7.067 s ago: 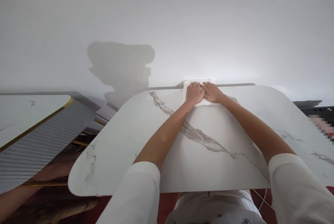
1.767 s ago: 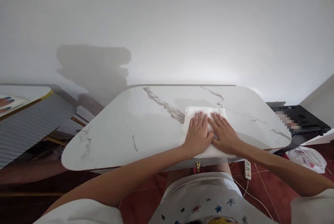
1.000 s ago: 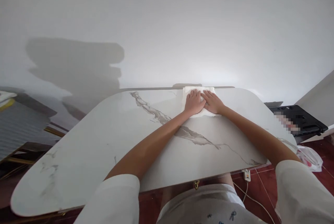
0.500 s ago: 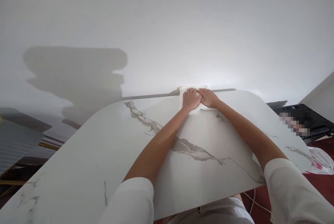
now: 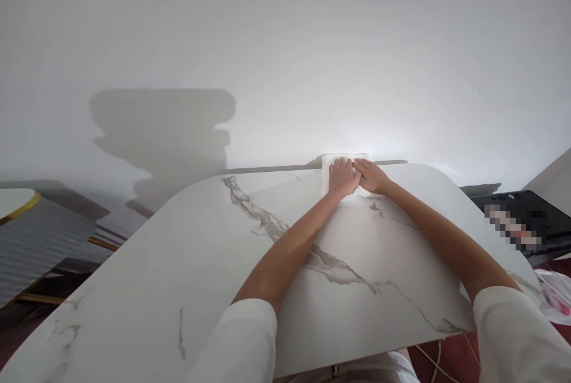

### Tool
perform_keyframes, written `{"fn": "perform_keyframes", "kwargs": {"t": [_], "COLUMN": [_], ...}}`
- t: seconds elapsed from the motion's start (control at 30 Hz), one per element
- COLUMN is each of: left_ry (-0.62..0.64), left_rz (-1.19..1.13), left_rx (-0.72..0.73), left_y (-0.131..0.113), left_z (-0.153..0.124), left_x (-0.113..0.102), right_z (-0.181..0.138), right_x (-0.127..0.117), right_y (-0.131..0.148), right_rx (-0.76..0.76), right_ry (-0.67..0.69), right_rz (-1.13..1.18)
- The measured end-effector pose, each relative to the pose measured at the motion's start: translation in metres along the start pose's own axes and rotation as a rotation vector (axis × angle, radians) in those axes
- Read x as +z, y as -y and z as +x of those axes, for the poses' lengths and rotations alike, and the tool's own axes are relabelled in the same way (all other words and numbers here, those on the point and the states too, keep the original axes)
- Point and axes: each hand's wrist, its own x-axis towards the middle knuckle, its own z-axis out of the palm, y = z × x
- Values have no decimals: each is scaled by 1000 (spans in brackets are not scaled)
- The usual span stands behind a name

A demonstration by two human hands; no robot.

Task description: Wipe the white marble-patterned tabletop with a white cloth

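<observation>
A folded white cloth [image 5: 326, 184] lies on the marbled white tabletop [image 5: 147, 288], at its far edge against the wall. My left hand [image 5: 344, 177] rests on top of the cloth, fingers bent over it and pointing at the wall. Close beside it, my right hand [image 5: 373, 177] presses on the cloth's right part, its fingertips meeting the left hand. Both arms reach straight out across the table. The cloth under the palms is hidden.
A white wall [image 5: 285, 62] rises directly behind the table. To the right are a black appliance [image 5: 553, 216], partly blurred out, and a plastic bag [image 5: 553, 294]. Another table [image 5: 18, 200] with a yellow edge stands at left. Pale cables [image 5: 435, 359] lie on the red floor.
Both hands and the cloth have slid slightly to the right along the table's far edge. The view has shifted a little, showing more of the table at left.
</observation>
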Motion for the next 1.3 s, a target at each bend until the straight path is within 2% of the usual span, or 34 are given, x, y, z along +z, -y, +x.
{"fn": "perform_keyframes", "kwargs": {"t": [0.2,0.4,0.7,1.03,1.3], "left_ry": [-10,10,44,62,81], "left_rz": [-3,-5,16,46,90], "left_rx": [28,78,130,127,129], "left_y": [0,-3,-9,-18,-25], "left_z": [-7,-33,-94,-177,-222], "left_x": [0,-7,-25,-51,-66], "right_z": [-9,-34,-87,-147,-180], "right_x": [-5,-12,-32,-53,-59], "right_y": [9,28,74,130,159], "right_rx": [37,66,62,47,25], "right_ry": [-4,8,33,72,58], "right_rz": [-53,-67,-36,17,31]}}
